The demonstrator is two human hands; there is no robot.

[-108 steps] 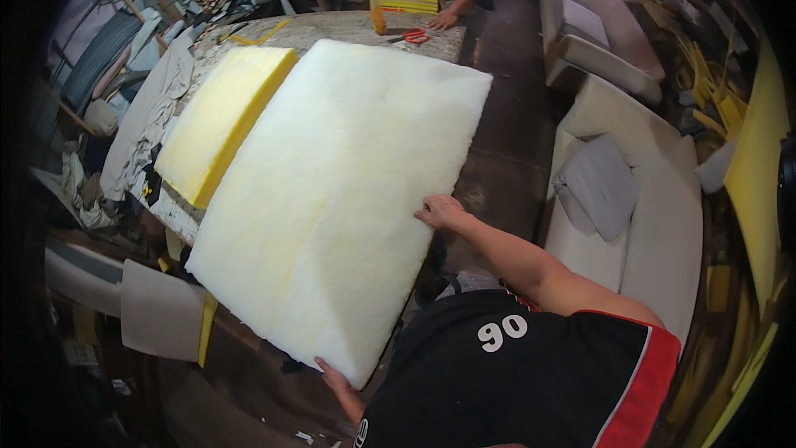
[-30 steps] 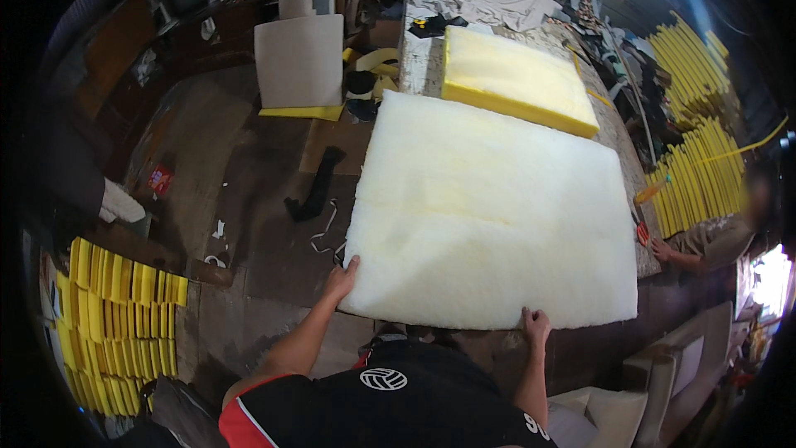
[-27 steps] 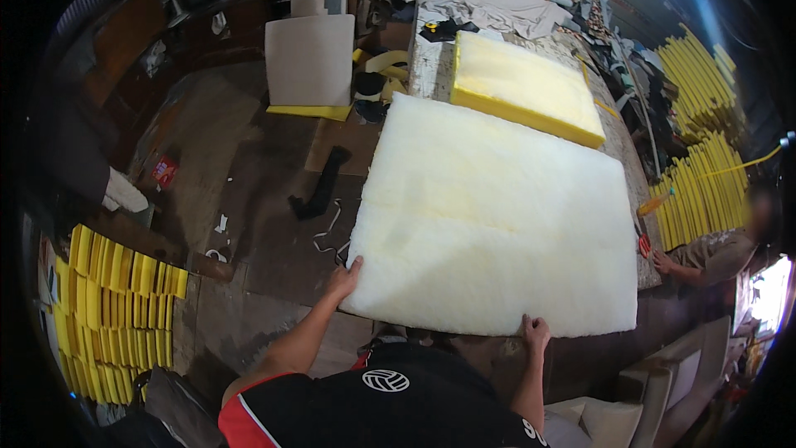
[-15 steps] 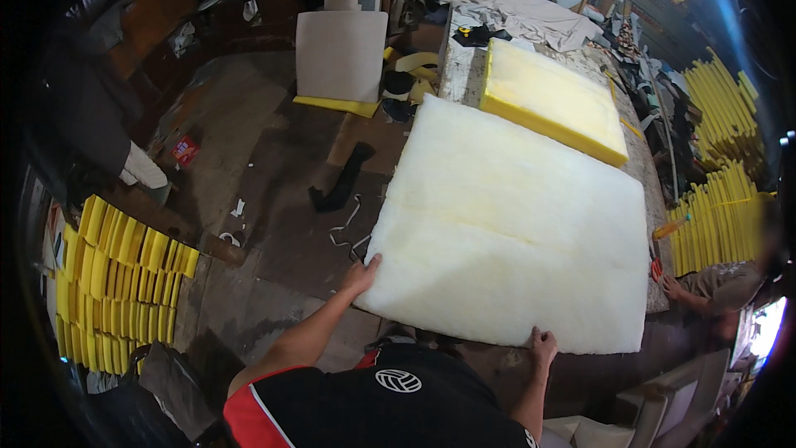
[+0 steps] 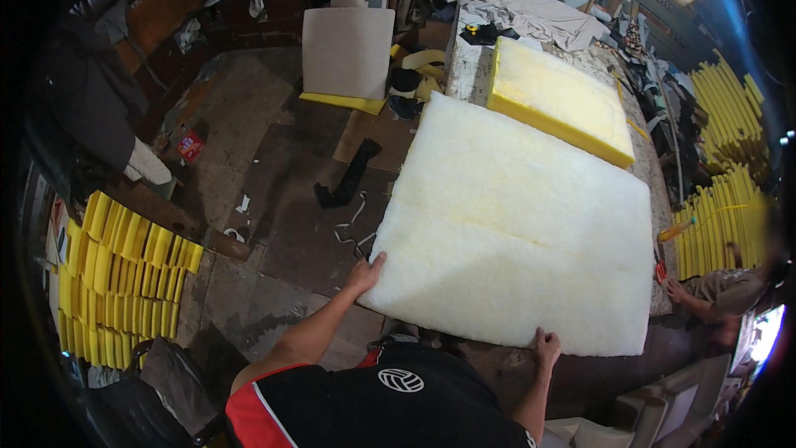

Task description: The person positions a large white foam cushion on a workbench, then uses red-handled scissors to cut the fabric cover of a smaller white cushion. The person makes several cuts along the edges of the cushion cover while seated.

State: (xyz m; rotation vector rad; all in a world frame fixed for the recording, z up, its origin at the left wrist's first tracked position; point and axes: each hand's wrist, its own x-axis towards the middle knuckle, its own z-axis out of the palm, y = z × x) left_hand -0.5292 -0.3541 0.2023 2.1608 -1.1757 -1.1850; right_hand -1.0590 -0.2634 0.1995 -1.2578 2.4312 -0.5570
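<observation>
A large white batting-covered slab [image 5: 514,232] rests across the near end of the worktable [image 5: 473,65]. My left hand [image 5: 365,271] grips its near left corner, thumb on top. My right hand [image 5: 547,344] pinches the front edge toward the right, with the fingertips partly hidden. Behind the slab lies a thick yellow foam block [image 5: 560,95] with a pale fluffy top. Red scissors [image 5: 661,272] and an orange bottle [image 5: 676,231] sit by the table's right edge, near another person's hand [image 5: 674,289].
Stacks of yellow foam strips stand at left [image 5: 124,282] and right [image 5: 717,228]. Upholstered furniture [image 5: 659,402] is at lower right. A grey padded panel [image 5: 348,54] stands beyond. Dark fabric [image 5: 347,174] and a cord lie on the floor. A co-worker [image 5: 725,290] leans at the right.
Since the earliest frame, my view has swung round and my left hand has moved up the slab's side. Over the last second, the scene has shifted slightly rightward in view; my grip looks the same.
</observation>
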